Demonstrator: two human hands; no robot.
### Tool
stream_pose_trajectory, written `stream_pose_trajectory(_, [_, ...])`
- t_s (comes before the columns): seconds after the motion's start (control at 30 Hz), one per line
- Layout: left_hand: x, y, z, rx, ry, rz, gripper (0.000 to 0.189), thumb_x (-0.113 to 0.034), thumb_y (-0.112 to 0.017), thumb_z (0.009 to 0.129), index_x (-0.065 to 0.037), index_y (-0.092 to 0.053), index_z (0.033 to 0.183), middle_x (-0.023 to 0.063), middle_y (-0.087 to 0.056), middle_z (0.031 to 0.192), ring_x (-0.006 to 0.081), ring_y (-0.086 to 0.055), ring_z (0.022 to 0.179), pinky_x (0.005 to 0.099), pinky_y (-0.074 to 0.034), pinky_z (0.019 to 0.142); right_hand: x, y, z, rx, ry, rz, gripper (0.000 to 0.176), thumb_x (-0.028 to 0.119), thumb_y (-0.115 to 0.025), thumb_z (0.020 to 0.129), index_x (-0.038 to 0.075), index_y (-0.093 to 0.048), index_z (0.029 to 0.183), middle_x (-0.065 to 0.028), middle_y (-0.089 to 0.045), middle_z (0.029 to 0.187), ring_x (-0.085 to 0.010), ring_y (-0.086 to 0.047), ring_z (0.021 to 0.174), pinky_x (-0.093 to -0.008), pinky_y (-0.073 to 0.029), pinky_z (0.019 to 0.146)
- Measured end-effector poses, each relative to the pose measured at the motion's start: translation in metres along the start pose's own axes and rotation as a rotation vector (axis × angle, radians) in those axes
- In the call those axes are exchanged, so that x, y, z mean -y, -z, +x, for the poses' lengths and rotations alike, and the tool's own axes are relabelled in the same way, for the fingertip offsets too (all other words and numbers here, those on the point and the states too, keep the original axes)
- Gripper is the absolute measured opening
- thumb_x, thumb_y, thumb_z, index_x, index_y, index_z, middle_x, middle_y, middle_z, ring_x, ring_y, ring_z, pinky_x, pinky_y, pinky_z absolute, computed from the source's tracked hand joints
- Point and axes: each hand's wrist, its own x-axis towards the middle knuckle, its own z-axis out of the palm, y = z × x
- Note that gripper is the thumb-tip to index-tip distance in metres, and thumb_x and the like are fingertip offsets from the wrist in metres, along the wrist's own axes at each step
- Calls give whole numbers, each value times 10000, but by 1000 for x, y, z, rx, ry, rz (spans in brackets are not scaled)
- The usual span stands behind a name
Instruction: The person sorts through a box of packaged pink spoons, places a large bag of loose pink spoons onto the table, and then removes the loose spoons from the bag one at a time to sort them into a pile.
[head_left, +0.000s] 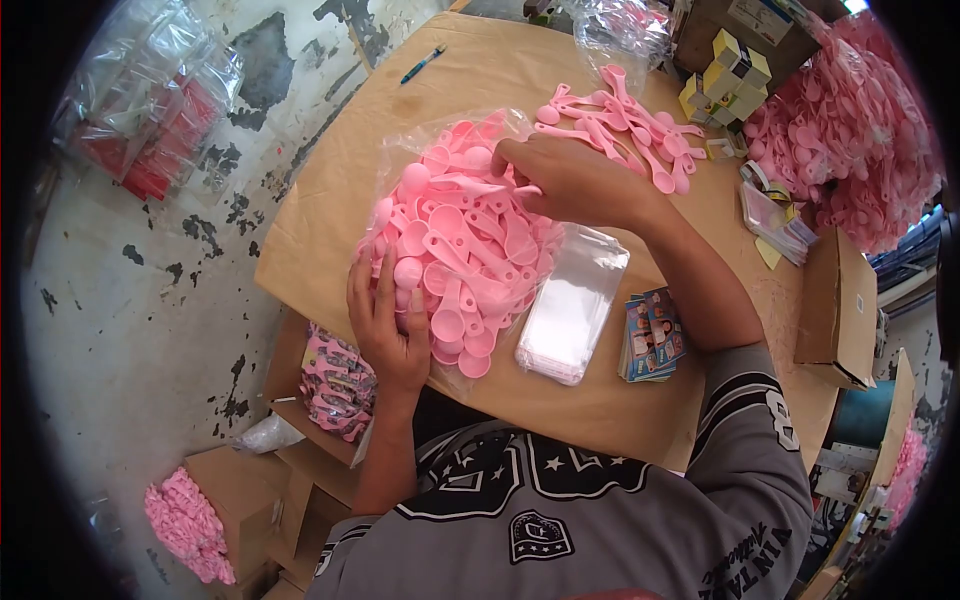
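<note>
On bag [455, 250]: left hand [385, 325] (right hand [570, 180])

Bright, even light fills the view; shadows lie soft; glare glints on the clear sleeves [572, 300]; fisheye bending curves the edges, black vignette closes the corners, and blur softens things at nine o'clock.

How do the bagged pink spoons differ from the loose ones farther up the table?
The bagged heap of pink plastic spoons mounds up in clear plastic; the loose pink plastic spoons lie spread bare on the brown table. Left hand and right hand touch the heap, not the loose spoons. Both are pink, round-bowled.
</note>
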Motion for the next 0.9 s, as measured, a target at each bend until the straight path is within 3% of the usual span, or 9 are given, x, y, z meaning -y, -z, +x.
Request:
stream_pose_trajectory(0.3, [-2,-1,-1,-1,7,10,527,-244,-642,1087,-31,-638,1570,250,-518,1650,468,-482,1530,565,-375,1272,5,52,-12,129,50,422,231,133,-580,1103,100,-633,1325,-14,-601,881,-119,-621,897,-354,-504,802])
stream_pose_trajectory(0.4, [-1,0,-1,21,4,24,542,-258,-594,1111,-32,-597,1603,245,-503,1668,440,-461,1550,542,-353,1282,17,91,-28,99,-162,387,221,189,-544,1137,125,-650,1320,20,-559,848,-52,-604,884,-319,-505,801])
stream_pose_trajectory(0.43, [-1,0,-2,32,3,30,549,-264,-570,1123,-32,-576,1620,243,-495,1677,426,-451,1561,530,-342,1288,36,104,-34,64,-433,320,255,146,-614,1095,122,-650,1345,-36,-620,906,-149,-665,933,-355,-545,855])
stream_pose_trajectory(0.53, [0,-2,-1,28,-5,26,546,-263,-574,1121,-28,-584,1614,244,-498,1670,426,-458,1556,525,-349,1285,-34,69,-48,-438,-111,-537,361,108,-698,1036,119,-643,1393,-118,-674,1016,-287,-700,1024,-409,-565,926])
stream_pose_trajectory(0.57, [0,-2,-1,14,-5,15,542,-263,-600,1107,-34,-604,1598,246,-510,1655,444,-473,1537,541,-362,1277,-32,65,-48,-422,-209,-581,443,92,-769,978,93,-651,1405,-190,-692,1158,-384,-682,1115,-447,-553,986])
stream_pose_trajectory(0.67, [-1,-3,0,-16,-8,-5,536,-263,-654,1079,-47,-643,1570,252,-534,1624,480,-505,1496,572,-387,1260,-3,61,-41,-308,-11,-178,362,128,-786,991,52,-683,1329,-177,-733,1144,-334,-719,1068,-433,-569,938])
stream_pose_trajectory(0.73, [-1,-3,0,-21,-12,2,543,-265,-656,1077,-53,-638,1575,254,-533,1623,478,-509,1492,573,-389,1259,18,52,-21,-67,-88,113,272,139,-768,1021,14,-703,1253,-158,-775,1079,-304,-749,980,-421,-586,878])
stream_pose_trajectory(0.77, [-1,-2,1,-17,-17,9,549,-267,-658,1076,-54,-632,1581,256,-534,1621,478,-509,1492,573,-390,1258,30,40,-16,-77,-97,117,266,193,-760,1043,5,-709,1224,-140,-790,986,-288,-767,916,-410,-593,827])
stream_pose_trajectory(0.9, [1,2,1,-11,-35,36,580,-279,-664,1072,-62,-605,1607,259,-540,1613,474,-514,1488,579,-394,1255,34,-6,5,-17,-128,-10,366,271,-774,1019,20,-690,1272,-202,-775,998,-351,-766,964,-462,-587,860])
